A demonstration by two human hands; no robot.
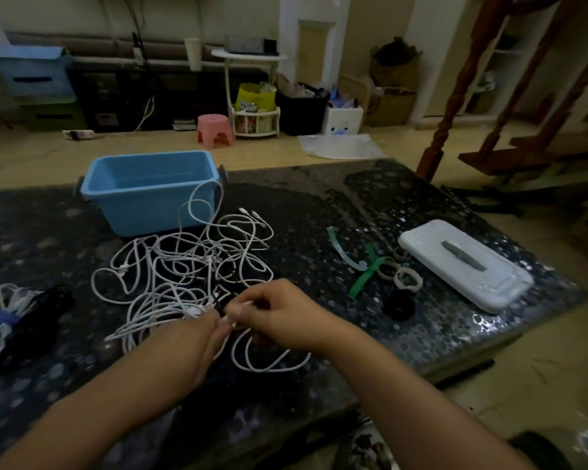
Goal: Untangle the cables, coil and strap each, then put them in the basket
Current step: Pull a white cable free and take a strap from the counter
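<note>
A tangle of white cables [190, 266] is lying on the dark table [319, 215], just in front of the blue basket [150, 189], with one loop touching the basket's front wall. At the tangle's near edge, both hands are meeting: the left hand [207, 337] is pinching a white strand, and the right hand [282, 313] is gripping a cable end, fingers curled round it. Left of the tangle, a strapped bundle of cables [14, 317] is resting. Right of the tangle, green straps [367, 266] and rings are lying beside a white lid [465, 266].
</note>
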